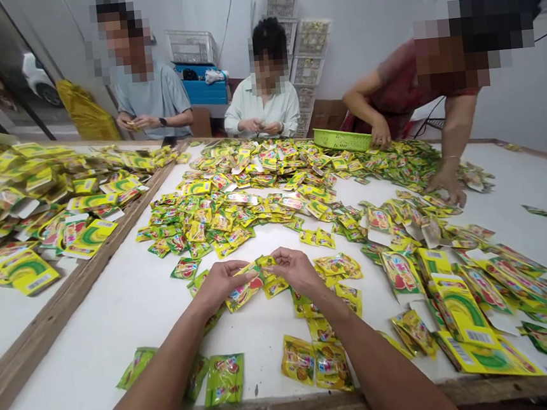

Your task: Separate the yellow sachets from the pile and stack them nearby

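Observation:
My left hand point(223, 284) grips a small printed cardboard box point(246, 291), yellow and green with a red fruit picture, tilted above the table. At the box's right end, my right hand point(294, 268) pinches yellow candy sachets point(268, 268); whether they are partly inside the box I cannot tell. Below my hands lie a pair of yellow sachets point(315, 362) and a green sachet point(224, 378) near the front edge. More yellow sachets point(339, 266) lie just right of my right hand.
Wooden-edged white table point(260, 334) holds heaps of sachets point(198, 221). Flat boxes point(464, 303) pile at right; filled boxes point(36, 181) lie beyond a wooden divider point(83, 273). Three co-workers stand or sit across; one person's hand point(446, 183) reaches into sachets beside a green basket point(344, 140).

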`<state>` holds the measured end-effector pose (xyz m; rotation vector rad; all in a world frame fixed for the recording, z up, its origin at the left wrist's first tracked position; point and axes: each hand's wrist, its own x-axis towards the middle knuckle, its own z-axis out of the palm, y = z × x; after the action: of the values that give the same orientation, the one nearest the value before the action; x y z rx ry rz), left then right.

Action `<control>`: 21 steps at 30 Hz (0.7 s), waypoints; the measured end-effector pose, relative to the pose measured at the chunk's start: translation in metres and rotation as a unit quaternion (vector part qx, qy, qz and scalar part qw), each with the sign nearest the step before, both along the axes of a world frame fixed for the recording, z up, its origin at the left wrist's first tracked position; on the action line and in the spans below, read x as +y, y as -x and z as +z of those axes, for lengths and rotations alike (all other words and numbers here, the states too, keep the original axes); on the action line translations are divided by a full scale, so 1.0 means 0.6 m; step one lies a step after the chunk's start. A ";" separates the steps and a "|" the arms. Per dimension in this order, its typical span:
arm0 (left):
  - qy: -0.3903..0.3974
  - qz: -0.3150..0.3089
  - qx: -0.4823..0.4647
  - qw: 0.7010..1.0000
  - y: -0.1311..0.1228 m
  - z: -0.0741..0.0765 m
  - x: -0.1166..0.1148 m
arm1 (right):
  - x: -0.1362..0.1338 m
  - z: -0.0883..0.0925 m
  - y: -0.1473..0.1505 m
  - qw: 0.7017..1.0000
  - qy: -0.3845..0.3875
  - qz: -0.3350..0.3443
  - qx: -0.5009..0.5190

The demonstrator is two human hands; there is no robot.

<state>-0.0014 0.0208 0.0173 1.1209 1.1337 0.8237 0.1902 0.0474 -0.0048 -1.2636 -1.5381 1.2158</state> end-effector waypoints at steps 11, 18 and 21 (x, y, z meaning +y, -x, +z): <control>-0.031 -0.012 0.004 0.999 -0.010 -0.002 -0.002 | -0.013 0.042 -0.013 0.996 0.018 0.081 -0.036; -0.003 -0.024 -0.040 0.999 -0.012 -0.013 -0.003 | -0.012 0.048 -0.007 0.989 -0.075 0.029 -0.121; 0.012 -0.013 -0.057 0.998 -0.015 -0.024 -0.002 | -0.012 0.033 0.002 0.992 -0.064 0.024 -0.110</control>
<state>0.0075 0.0197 0.0032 1.0533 1.0293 0.8403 0.1893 0.0399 0.0151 -1.3154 -1.7850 1.0163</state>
